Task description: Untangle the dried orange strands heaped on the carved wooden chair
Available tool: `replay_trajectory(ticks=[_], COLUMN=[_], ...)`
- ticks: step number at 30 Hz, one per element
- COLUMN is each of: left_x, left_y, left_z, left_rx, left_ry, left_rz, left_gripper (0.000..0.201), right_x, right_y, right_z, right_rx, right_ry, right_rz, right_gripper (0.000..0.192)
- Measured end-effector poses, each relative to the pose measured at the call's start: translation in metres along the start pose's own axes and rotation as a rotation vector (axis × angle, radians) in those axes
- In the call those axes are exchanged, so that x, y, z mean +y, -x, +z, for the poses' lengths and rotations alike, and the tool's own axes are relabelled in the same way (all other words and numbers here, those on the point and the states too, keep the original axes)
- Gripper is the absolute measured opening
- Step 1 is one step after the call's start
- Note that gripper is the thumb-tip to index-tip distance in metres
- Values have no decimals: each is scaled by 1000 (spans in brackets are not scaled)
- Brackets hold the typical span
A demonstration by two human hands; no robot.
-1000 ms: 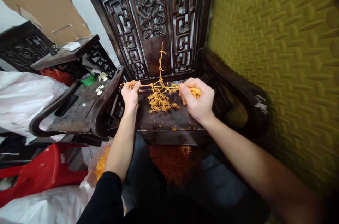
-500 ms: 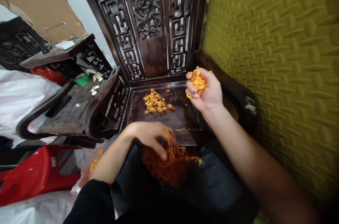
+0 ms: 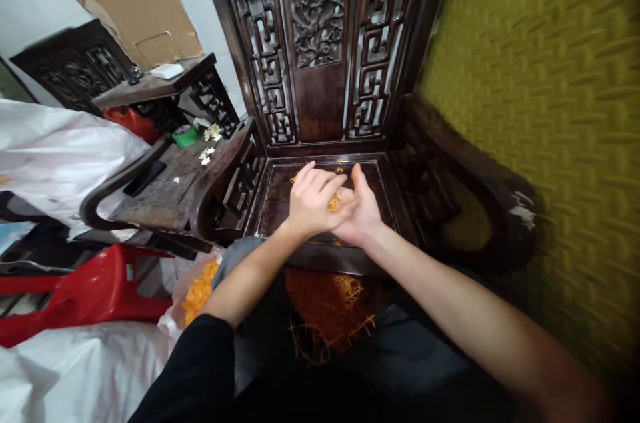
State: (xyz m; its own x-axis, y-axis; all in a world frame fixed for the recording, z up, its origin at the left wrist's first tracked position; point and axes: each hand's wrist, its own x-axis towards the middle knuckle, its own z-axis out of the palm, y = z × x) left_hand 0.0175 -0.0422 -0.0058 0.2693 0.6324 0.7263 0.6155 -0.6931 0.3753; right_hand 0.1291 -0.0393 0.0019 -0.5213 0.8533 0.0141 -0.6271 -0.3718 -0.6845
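Observation:
Over the dark wooden chair seat [image 3: 273, 203], my two hands meet. My left hand [image 3: 314, 201] lies across the right palm with its fingers stretched out. My right hand [image 3: 364, 213] is cupped palm up, thumb raised, its other fingers largely hidden behind the left. Between them shows a small clump of thin, spiky orange pieces [image 3: 334, 203] resting in the right palm. A few loose orange bits [image 3: 340, 169] lie on the seat behind the hands. Below, between my knees, an orange-red container [image 3: 320, 306] holds more stringy orange pieces.
A carved chair back [image 3: 320, 103] rises ahead, beside a textured yellow-green surface [image 3: 540, 109]. Left are a second wooden chair with green tape [image 3: 185, 135] and white flower-like pieces [image 3: 207, 156], a red plastic stool [image 3: 100, 286], white sacks [image 3: 75, 376] and a bag of orange pieces [image 3: 200, 293].
My left hand has risen from the container to the right hand, which has moved lower and left. The view has shifted, and the pile on the seat is now mostly hidden or gone.

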Motion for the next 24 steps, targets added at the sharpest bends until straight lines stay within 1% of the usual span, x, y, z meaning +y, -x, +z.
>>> replay_trajectory(ticks=[2, 4, 6, 9, 11, 12, 15, 17, 19, 21, 22, 24], left_x=[-14, -20, -17, -2, 4, 5, 0, -5, -11, -19, -24, -36], left_y=[3, 5, 6, 10, 12, 13, 14, 15, 20, 34, 45, 79], left_z=[0, -3, -4, -2, 0, 1, -2, -8, -22, -46, -62, -102], left_rx=[70, 126, 160, 189, 214, 221, 215, 193, 160, 151, 174, 278], left_ry=[-113, -181, -187, -114, -74, -69, -87, -110, -141, -189, -223, -327], left_rz=[70, 151, 186, 142, 136, 155, 249, 295, 303, 238, 176, 16], left_gripper=[33, 25, 20, 21, 25, 27, 30, 27, 25, 26, 27, 32], right_x=[-2, -5, -8, -13, -14, -14, -9, -3, 2, 1, -2, -10], right_y=[4, 7, 10, 15, 18, 19, 22, 25, 28, 30, 30, 27], right_z=[1, 1, 2, 1, 0, 1, 8, 16, 24, 28, 28, 18], right_rx=[-115, -161, -151, -122, -118, -121, -144, -159, -176, -206, -222, -228], right_ry=[-85, -186, -261, -302, -289, -271, -155, -31, 116, 237, 279, 338], right_rz=[108, 158, 165, 152, 144, 144, 166, 182, 206, 245, 266, 271], right_gripper=[69, 69, 68, 67, 64, 62, 63, 67, 71, 74, 73, 63])
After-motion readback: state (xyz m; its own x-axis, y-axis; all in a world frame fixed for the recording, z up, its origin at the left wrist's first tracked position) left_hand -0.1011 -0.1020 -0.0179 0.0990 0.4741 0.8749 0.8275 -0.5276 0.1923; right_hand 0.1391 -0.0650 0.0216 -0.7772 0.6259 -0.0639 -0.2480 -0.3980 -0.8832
